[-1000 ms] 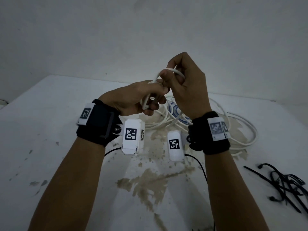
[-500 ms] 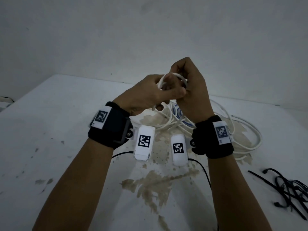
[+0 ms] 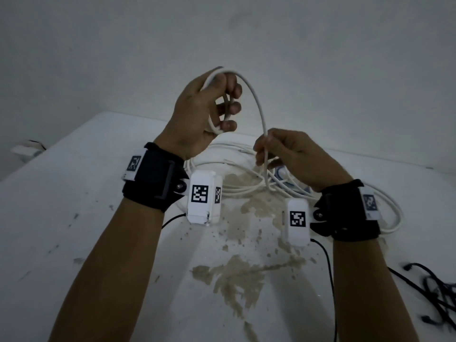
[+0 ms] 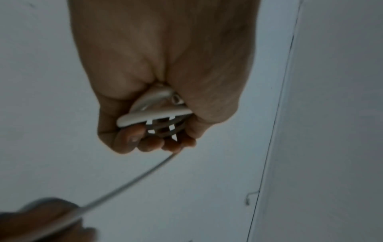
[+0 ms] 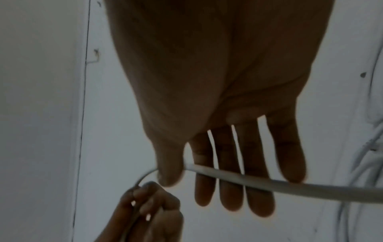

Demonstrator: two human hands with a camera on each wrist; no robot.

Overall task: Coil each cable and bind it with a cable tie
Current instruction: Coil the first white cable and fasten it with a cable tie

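My left hand is raised above the table and grips a small coil of white cable. From it the cable arcs over and down to my right hand, which pinches it between thumb and forefinger just above the table. In the left wrist view the coil sits inside the curled fingers. The right wrist view shows the thumb pressing the cable against nearly straight fingers. The remaining loose cable lies in wide loops on the table behind my wrists.
A tangle of black cables or ties lies at the table's right edge. A blue-and-white object is partly hidden under the loose cable. The white table is stained brown in the middle, and a wall stands close behind.
The hands were together at the cable. The left hand has lifted up and left with the coil, and the right has dropped lower, drawing out an arc of cable between them.
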